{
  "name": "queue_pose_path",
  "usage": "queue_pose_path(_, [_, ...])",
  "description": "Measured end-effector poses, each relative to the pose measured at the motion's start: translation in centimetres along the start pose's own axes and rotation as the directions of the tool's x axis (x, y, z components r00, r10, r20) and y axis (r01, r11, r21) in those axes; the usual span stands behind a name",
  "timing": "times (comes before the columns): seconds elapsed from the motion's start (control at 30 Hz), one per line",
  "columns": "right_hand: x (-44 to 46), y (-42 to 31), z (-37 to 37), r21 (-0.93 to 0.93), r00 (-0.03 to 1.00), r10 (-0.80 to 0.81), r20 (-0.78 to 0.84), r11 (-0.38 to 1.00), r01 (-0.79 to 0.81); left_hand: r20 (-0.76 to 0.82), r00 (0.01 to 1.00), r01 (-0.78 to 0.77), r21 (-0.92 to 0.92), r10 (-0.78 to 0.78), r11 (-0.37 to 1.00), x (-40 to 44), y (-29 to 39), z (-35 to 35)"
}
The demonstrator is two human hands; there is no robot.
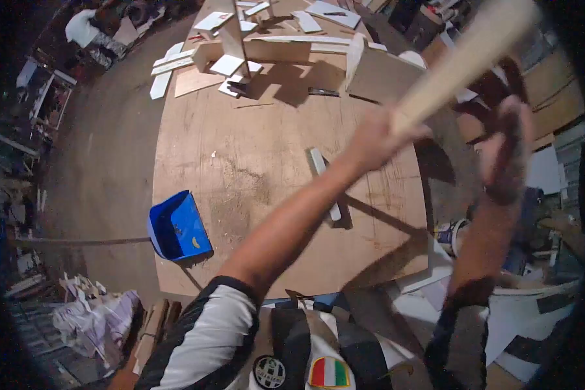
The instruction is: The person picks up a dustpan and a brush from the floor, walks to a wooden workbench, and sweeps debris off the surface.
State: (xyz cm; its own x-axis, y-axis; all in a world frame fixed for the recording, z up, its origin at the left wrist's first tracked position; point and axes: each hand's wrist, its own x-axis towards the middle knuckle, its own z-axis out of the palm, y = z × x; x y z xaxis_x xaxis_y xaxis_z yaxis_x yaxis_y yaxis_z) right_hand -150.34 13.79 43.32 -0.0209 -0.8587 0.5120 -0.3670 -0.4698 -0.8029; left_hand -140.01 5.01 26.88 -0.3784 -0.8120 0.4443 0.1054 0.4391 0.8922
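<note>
My left hand (380, 138) reaches across to the right above the table, its fingers wrapped round one end of a pale wooden plank (461, 62). The plank slants up to the upper right, and its far end is smeared by motion. My right hand (508, 140) is raised to the right of the plank, beyond the table edge. It is blurred, so I cannot tell how its fingers are set. Below my left forearm, a short whitish bar (325, 185) lies on the wooden table (286, 253).
A blue dustpan (181, 224) with a long handle sits at the table's left edge. Sawdust (240, 185) is scattered mid-table. Wooden assemblies (266, 52) and loose boards lie at the far end. A bent-over person (88, 32) is at the far left. A bucket (450, 235) stands at right.
</note>
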Motion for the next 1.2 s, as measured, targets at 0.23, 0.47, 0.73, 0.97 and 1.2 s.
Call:
queue_pose_path(0.23, [-4.6, -2.2, -7.1, 0.440, 0.933, 0.188, -0.306, 0.897, -0.036, 0.098, 0.980, 0.159, 0.155, -0.175, 0.975, -9.2, -5.1, 5.0])
queue_pose_path(0.47, [-8.8, -3.5, -22.1, 0.460, 0.947, 0.102, -0.305, 0.886, 0.052, 0.193, 0.966, 0.123, 0.238, -0.171, 0.963, -10.9, -6.6, 15.6])
queue_pose_path(0.73, [-7.1, 0.3, -29.8, -0.080, 0.930, 0.077, -0.358, 0.990, -0.113, 0.323, 0.939, 0.199, -0.228, -0.119, 0.953, -7.4, -7.6, 30.7])
queue_pose_path(0.97, [-3.7, 2.4, -11.9, 0.105, 0.943, 0.045, -0.329, 0.994, -0.011, -0.017, 0.956, 0.294, 0.054, -0.294, 0.954, -15.3, -15.1, 19.7])
queue_pose_path(1.2, [-3.3, -2.1, -7.4, -0.058, 0.975, -0.191, -0.111, 0.981, 0.185, -0.227, 0.959, 0.238, 0.312, -0.171, 0.920, -17.9, -7.5, 7.8])
